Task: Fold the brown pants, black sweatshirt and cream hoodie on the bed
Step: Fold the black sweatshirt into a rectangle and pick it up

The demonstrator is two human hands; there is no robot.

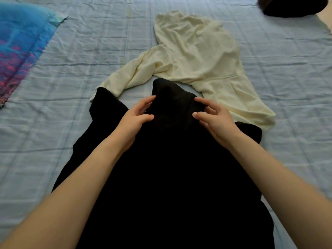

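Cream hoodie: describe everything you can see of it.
The cream hoodie looks like soft fleecy knit. It lies unfolded and rumpled on the blue checked bedsheet, hood toward the far side, one sleeve stretched to the near left, front pocket seam showing. The black sweatshirt overlaps its near edge and sleeve cuff.

We get soft, even daylight with faint shadows. The black sweatshirt [161, 177] loses all detail, the forearms [71, 203] blur low down, and the edges bend.
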